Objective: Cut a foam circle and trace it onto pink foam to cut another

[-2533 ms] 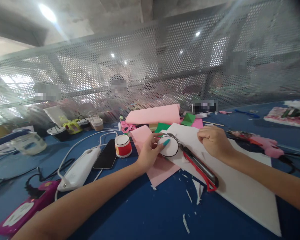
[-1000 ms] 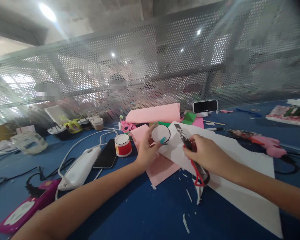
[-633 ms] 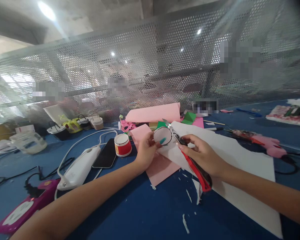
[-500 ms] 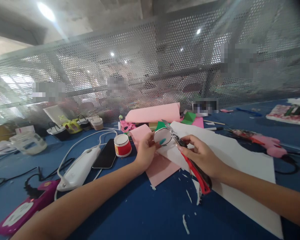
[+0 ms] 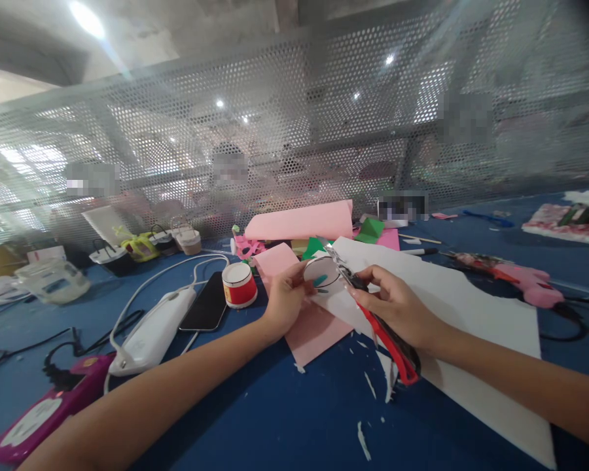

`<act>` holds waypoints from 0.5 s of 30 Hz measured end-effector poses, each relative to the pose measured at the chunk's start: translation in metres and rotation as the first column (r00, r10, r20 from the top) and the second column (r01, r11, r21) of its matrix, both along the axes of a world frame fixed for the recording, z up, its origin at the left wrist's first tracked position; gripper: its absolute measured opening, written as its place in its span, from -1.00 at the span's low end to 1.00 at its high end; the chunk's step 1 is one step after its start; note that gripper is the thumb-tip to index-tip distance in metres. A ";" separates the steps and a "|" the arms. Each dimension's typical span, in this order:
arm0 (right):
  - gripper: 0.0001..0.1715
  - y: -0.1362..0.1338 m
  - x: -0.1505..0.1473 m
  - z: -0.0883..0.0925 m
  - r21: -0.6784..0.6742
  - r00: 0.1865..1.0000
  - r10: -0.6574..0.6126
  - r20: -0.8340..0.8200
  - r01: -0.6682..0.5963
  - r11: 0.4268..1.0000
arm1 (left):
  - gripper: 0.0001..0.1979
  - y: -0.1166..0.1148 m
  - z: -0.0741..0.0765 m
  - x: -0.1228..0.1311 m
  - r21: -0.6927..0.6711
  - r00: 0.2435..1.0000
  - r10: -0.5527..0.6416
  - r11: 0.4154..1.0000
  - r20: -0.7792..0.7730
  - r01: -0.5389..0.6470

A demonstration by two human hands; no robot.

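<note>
My left hand (image 5: 288, 294) pinches a small white disc (image 5: 320, 269) with a dark line round its rim; it looks like paper or thin foam. In my right hand (image 5: 390, 297) is a pair of scissors (image 5: 390, 343) with red and black handles. The blades point up and away from me, beside the disc's right edge. Under both hands lie a pink sheet (image 5: 317, 330) and a large white sheet (image 5: 481, 340). A red and white cup-like piece (image 5: 240, 288) stands left of my left hand.
White scraps (image 5: 364, 439) litter the blue table. Left are a phone (image 5: 205, 302), a white power strip (image 5: 152, 333) and a purple box (image 5: 49, 412) with cables. A pink glue gun (image 5: 530, 281) lies right. Behind stand a pink roll (image 5: 302, 221) and a perforated metal screen (image 5: 294, 131).
The disc has tilted a little in my left hand. The scissors have shifted slightly, their handles lower and to the right. The objects on the table stay where they were.
</note>
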State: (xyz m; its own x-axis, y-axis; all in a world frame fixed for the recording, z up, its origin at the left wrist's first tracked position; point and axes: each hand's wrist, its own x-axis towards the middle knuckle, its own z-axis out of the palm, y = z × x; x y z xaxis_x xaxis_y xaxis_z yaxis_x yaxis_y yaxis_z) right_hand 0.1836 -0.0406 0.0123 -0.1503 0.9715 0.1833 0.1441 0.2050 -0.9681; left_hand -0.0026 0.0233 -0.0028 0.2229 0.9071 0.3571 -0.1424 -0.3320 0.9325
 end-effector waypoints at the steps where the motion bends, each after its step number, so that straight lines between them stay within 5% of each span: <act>1: -0.72 0.000 0.000 0.001 0.005 1.000 -0.001 0.003 0.001 1.000 | -0.56 0.000 0.000 0.000 0.003 1.000 0.001 1.000 -0.022 -0.001; 15: -0.69 -0.003 -0.001 0.001 0.039 1.000 0.016 0.016 -0.016 0.999 | -0.59 -0.005 -0.001 -0.001 0.080 0.965 0.013 0.997 -0.263 0.009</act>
